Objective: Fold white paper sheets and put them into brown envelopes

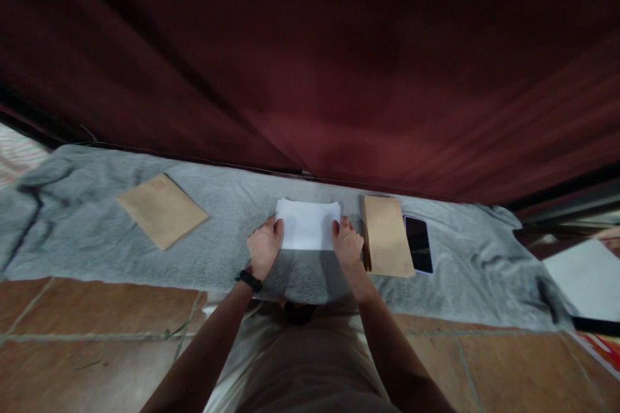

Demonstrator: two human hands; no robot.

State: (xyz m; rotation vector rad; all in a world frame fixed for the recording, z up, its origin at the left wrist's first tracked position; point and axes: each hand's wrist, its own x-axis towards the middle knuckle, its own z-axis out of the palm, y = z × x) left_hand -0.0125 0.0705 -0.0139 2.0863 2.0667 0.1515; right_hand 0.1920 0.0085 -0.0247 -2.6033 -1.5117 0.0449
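Between my two hands lies white paper (309, 226), a thin stack or folded sheets with slightly uneven upper edges. My left hand (265, 245), with a dark band on its wrist, grips the paper's left edge, thumb on top. At the right edge my right hand (347, 242) pinches the paper in the same way. Just right of that hand is a stack of brown envelopes (389, 235). Farther off to the left, another brown envelope (162, 210) or small pile lies at an angle, with a faint reddish mark near its top.
A grey cloth (227, 206) covers the long narrow surface. Beside the envelope stack rests a dark-screened phone (419, 244). Dark red fabric (310, 77) rises behind the surface. A white sheet-like item (588, 277) sits at the far right. Tiled floor (111, 310) shows in front.
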